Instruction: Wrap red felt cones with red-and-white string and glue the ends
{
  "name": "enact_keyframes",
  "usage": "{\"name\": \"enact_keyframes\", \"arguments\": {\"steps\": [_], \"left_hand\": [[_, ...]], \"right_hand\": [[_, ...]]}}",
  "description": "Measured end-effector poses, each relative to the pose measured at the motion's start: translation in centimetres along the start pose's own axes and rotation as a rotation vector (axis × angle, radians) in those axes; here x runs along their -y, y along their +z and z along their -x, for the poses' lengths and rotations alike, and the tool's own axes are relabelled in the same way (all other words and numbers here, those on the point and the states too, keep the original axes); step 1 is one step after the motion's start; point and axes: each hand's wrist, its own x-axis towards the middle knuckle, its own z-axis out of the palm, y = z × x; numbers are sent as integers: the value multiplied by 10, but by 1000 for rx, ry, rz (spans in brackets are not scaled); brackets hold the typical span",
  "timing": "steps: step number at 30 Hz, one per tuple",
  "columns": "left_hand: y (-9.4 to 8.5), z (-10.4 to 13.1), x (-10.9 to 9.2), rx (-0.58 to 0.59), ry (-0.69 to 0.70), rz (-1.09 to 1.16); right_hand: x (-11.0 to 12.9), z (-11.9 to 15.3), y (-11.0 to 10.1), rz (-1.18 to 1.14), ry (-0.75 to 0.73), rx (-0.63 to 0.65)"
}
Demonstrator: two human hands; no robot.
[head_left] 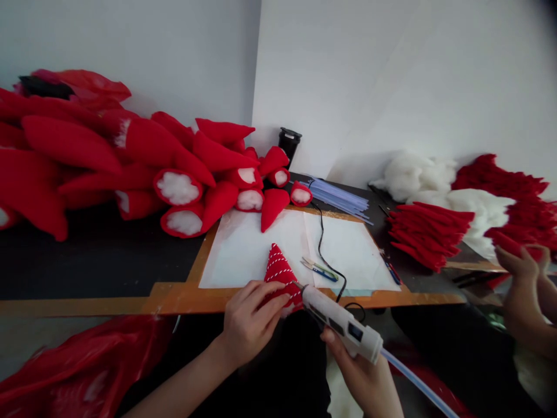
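My left hand point(249, 321) grips the wide end of a red felt cone point(279, 271) wound with a white cord, its tip pointing away from me over the white paper sheet point(243, 249). My right hand point(365, 377) holds a white glue gun point(342, 324), whose nozzle touches the cone's lower right edge beside my left fingers. A clear glue stick point(418, 383) sticks out of the gun's back toward the lower right.
Stuffed red cones point(183, 174) are heaped at the left and back. Small snips point(319, 269) and a black cable point(324, 249) lie on the paper. Flat red felt pieces point(429, 232) and white stuffing point(413, 174) sit at the right, where another person's hands point(522, 267) work. A red bag point(78, 366) lies at lower left.
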Motion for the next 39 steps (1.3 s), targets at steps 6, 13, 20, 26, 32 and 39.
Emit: {"name": "enact_keyframes", "arguments": {"steps": [6, 13, 20, 26, 32, 39], "left_hand": [[1, -1, 2, 5, 27, -12], [3, 2, 4, 11, 28, 10], [3, 3, 4, 10, 17, 2], [3, 2, 4, 15, 20, 4], [3, 1, 4, 18, 18, 2], [2, 1, 2, -3, 18, 5]], "right_hand": [[19, -19, 0, 25, -34, 26], [18, -38, 2, 96, -108, 174], [22, -38, 5, 47, -56, 214], [13, -36, 1, 94, -83, 161], [14, -41, -1, 67, -61, 244], [27, -60, -5, -24, -75, 230]]}}
